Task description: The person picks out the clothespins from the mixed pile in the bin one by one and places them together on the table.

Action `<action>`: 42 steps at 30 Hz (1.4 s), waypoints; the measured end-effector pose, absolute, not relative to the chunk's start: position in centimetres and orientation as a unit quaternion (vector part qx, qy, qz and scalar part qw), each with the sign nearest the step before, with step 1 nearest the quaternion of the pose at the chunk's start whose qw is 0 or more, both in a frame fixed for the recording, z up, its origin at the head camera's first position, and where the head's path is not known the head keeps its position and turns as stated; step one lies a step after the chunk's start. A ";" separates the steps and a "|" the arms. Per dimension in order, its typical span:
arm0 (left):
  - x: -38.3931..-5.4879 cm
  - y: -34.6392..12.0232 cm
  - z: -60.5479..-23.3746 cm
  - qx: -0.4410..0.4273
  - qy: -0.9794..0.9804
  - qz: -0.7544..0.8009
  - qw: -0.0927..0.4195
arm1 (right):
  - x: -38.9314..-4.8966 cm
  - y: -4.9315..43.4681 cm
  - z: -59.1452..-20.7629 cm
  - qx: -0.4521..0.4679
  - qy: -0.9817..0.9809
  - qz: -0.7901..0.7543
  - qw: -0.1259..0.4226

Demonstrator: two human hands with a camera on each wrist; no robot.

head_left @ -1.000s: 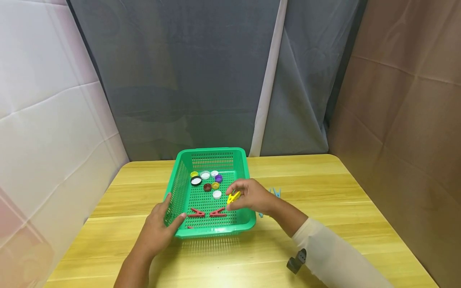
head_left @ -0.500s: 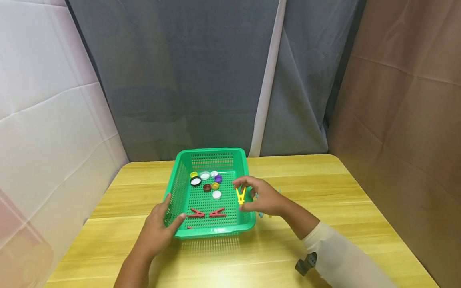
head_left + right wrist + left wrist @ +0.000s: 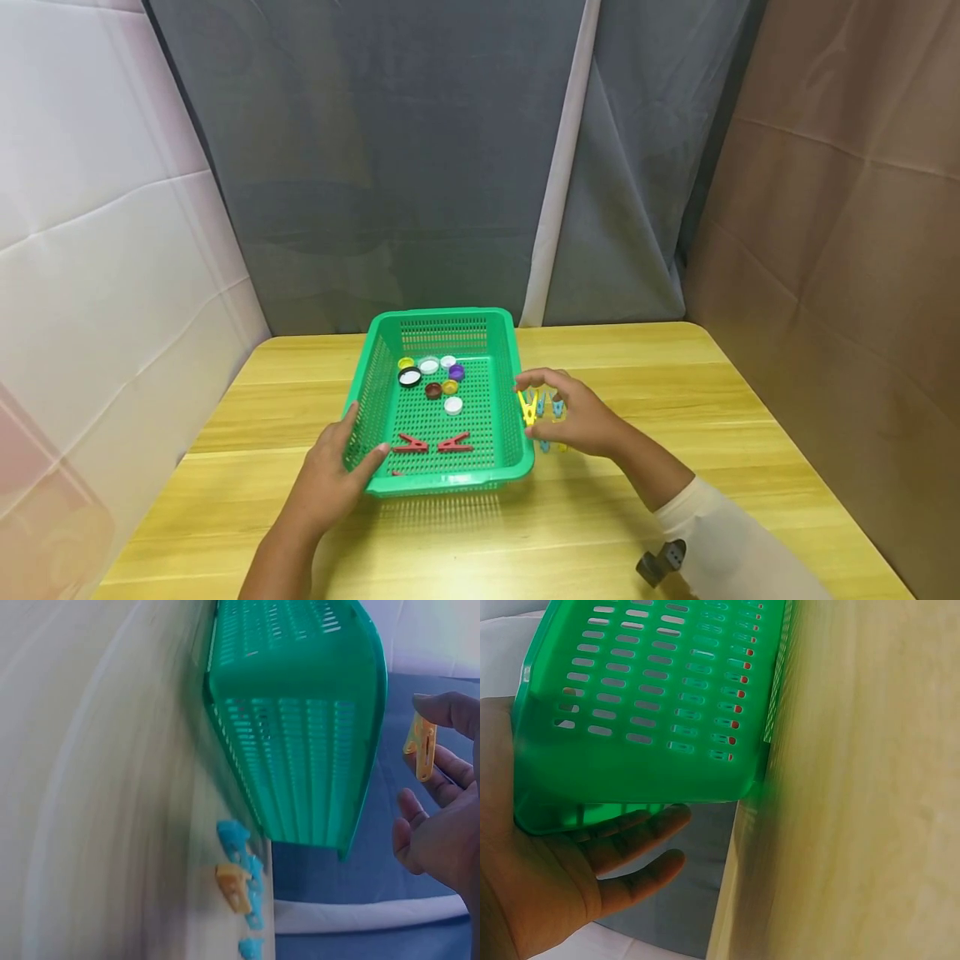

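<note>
A green plastic basket (image 3: pixel 448 481) stands on the table, holding red clothespins (image 3: pixel 454 443) near its front and several bottle caps (image 3: pixel 453 406) farther back. My left hand (image 3: pixel 330 479) grips its front left corner, thumb over the rim and fingers along the outside wall. Between thumb and fingertips my right hand (image 3: pixel 581 414) pinches a yellow clothespin (image 3: pixel 528 408) just outside the basket's right rim. The right wrist view shows this clothespin (image 3: pixel 424 746) raised above the table. Below that hand lie several blue clothespins (image 3: pixel 558 407) and another yellow clothespin (image 3: pixel 234 887), partly hidden in the head view.
The wooden table (image 3: pixel 652 358) extends around the basket on all sides. A grey curtain (image 3: pixel 375 167) hangs behind it, with a white cloth (image 3: pixel 90 208) on the left and a brown cloth (image 3: pixel 840 208) on the right.
My right hand has moved rightward with the yellow clothespin, from over the basket's inside to beyond its right rim. My left hand and the basket have stayed in place.
</note>
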State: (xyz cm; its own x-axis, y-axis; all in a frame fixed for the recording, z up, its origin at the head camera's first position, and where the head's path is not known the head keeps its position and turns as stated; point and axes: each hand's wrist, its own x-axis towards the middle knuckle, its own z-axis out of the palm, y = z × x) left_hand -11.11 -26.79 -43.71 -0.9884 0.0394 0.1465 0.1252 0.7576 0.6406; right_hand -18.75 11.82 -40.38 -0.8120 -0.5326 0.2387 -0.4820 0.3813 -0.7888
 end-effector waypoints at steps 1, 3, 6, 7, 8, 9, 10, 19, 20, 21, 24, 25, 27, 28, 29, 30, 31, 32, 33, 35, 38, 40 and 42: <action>-11.1 -26.8 -43.7 -0.044 -0.935 -0.346 0.063 | -18.7 12.1 -40.5 -0.303 0.833 -0.462 0.022; -11.1 -26.8 -43.7 -0.044 -0.935 -0.346 0.064 | -18.6 12.5 -40.7 -0.299 0.837 -0.458 0.017; -11.2 -26.8 -43.8 -0.044 -0.935 -0.346 0.064 | -18.5 13.2 -41.0 -0.287 0.840 -0.460 0.014; -11.2 -26.8 -43.7 -0.044 -0.935 -0.347 0.063 | -18.5 13.5 -41.1 -0.284 0.842 -0.459 0.013; -11.2 -26.8 -43.7 -0.044 -0.935 -0.347 0.062 | -18.5 13.7 -41.2 -0.280 0.843 -0.460 0.011; -11.2 -26.8 -43.7 -0.044 -0.935 -0.346 0.062 | -18.5 14.0 -41.2 -0.277 0.844 -0.459 0.008; -11.2 -26.8 -43.7 -0.044 -0.935 -0.345 0.062 | -18.5 14.4 -41.3 -0.274 0.845 -0.459 0.006; -11.2 -26.8 -43.8 -0.050 -0.936 -0.343 0.066 | -18.5 16.7 -42.9 -0.252 0.854 -0.455 0.002; -11.2 -26.8 -43.8 -0.050 -0.935 -0.344 0.066 | -18.5 16.9 -43.0 -0.251 0.855 -0.454 0.003; -11.2 -26.8 -43.7 -0.050 -0.935 -0.345 0.065 | -18.5 17.1 -43.2 -0.251 0.857 -0.451 0.004; -11.2 -26.8 -43.7 -0.049 -0.935 -0.345 0.065 | -18.5 17.6 -43.5 -0.250 0.861 -0.443 0.010; -11.1 -26.8 -43.7 -0.049 -0.935 -0.345 0.065 | -18.4 17.7 -43.6 -0.248 0.862 -0.442 0.012; -11.1 -26.8 -43.7 -0.049 -0.935 -0.345 0.065 | -18.5 18.0 -43.9 -0.246 0.864 -0.439 0.018; -11.1 -26.8 -43.7 -0.050 -0.935 -0.345 0.065 | -18.5 18.1 -44.0 -0.245 0.864 -0.439 0.021; -11.1 -26.8 -43.7 -0.049 -0.935 -0.345 0.065 | -18.6 18.3 -44.2 -0.243 0.865 -0.439 0.024; -11.2 -26.8 -43.7 -0.049 -0.935 -0.346 0.064 | -18.7 18.4 -44.3 -0.241 0.865 -0.439 0.026; -11.2 -26.8 -43.7 -0.048 -0.935 -0.346 0.064 | -18.7 18.6 -44.5 -0.240 0.865 -0.439 0.028; -11.2 -26.8 -43.7 -0.048 -0.935 -0.346 0.064 | -18.8 18.7 -44.8 -0.238 0.866 -0.438 0.030; -11.2 -26.8 -43.7 -0.047 -0.935 -0.346 0.063 | -18.9 18.9 -45.0 -0.236 0.867 -0.438 0.031; -11.2 -26.8 -43.8 -0.047 -0.935 -0.346 0.063 | -19.1 19.1 -45.4 -0.236 0.867 -0.437 0.034; -11.2 -26.8 -43.7 -0.048 -0.935 -0.345 0.065 | -19.3 19.4 -45.9 -0.231 0.866 -0.442 0.041; -11.1 -26.8 -43.7 -0.049 -0.935 -0.345 0.067 | -19.4 19.5 -46.3 -0.228 0.864 -0.446 0.045; -11.2 -26.8 -43.7 -0.049 -0.935 -0.346 0.068 | -19.5 19.6 -46.6 -0.218 0.861 -0.457 0.051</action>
State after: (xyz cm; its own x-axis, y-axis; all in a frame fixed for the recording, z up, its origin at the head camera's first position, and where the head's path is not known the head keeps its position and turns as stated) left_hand -11.15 -26.78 -43.69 -0.9861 0.0448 0.1601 0.1382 0.7564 0.6394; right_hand -19.52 19.59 -46.65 -0.8999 -0.4214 0.1120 -0.3286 0.4866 -0.8094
